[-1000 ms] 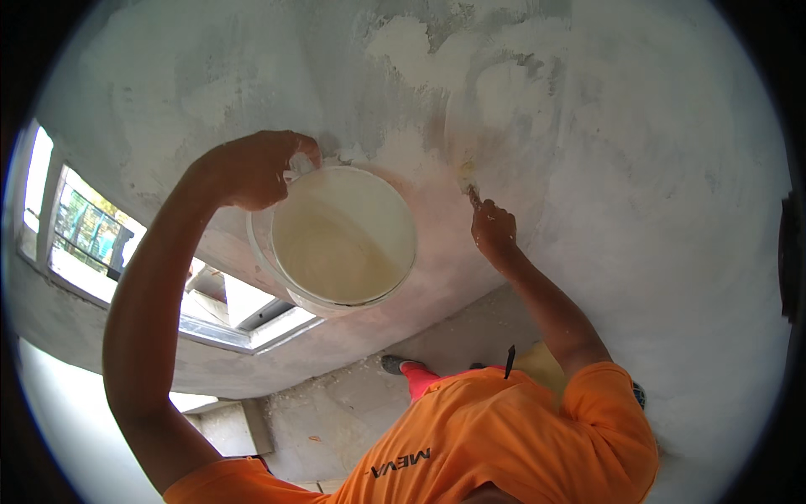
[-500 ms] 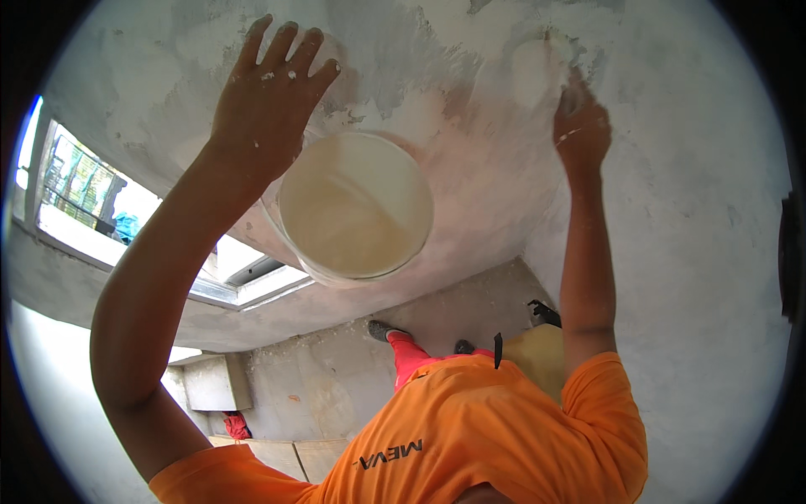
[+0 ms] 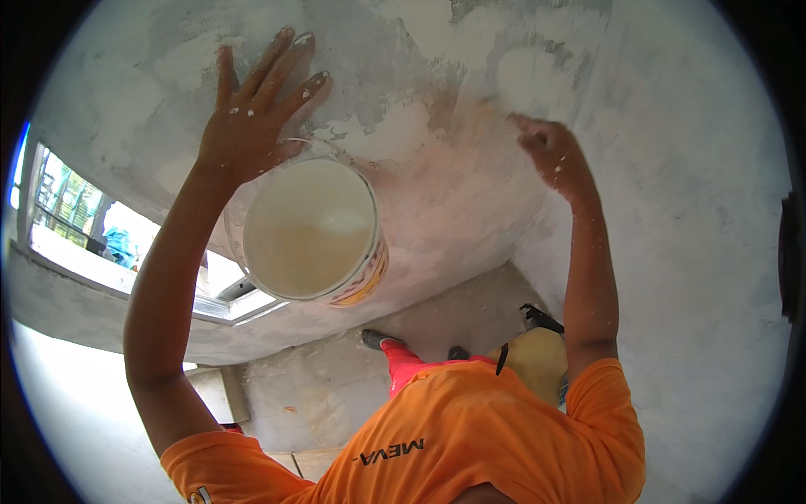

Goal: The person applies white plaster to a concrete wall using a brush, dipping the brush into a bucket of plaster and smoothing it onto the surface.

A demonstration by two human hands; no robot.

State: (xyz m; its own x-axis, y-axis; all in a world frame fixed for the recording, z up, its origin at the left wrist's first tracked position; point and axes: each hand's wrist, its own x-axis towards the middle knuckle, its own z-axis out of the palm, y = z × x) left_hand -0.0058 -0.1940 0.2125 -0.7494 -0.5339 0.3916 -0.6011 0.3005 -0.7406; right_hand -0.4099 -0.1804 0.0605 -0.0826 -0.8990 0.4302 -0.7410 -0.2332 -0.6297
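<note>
My left hand (image 3: 256,113) lies against the patchy grey-white wall (image 3: 403,168), its fingers spread and dotted with white specks. Right below it is a white bucket (image 3: 311,227), pale inside, with a coloured print on its side. The bucket's thin handle runs up by my left thumb; whether it hangs from the thumb or wrist I cannot tell. My right hand (image 3: 554,155) is closed near the wall, to the right of the bucket. A blurred, pale thin thing shows beyond its fingertips, too smeared to name.
A window opening (image 3: 92,210) cuts the wall at the left. Below are the concrete floor (image 3: 311,395), a box-like block (image 3: 220,395) and my shoe (image 3: 382,338). A yellowish rounded object (image 3: 537,361) stands by my right side, and another wall (image 3: 688,252) rises at the right.
My right hand has moved down and left along the wall. The bucket has shifted left and tilted to show its printed side. My left hand has moved slightly left, its fingers still spread.
</note>
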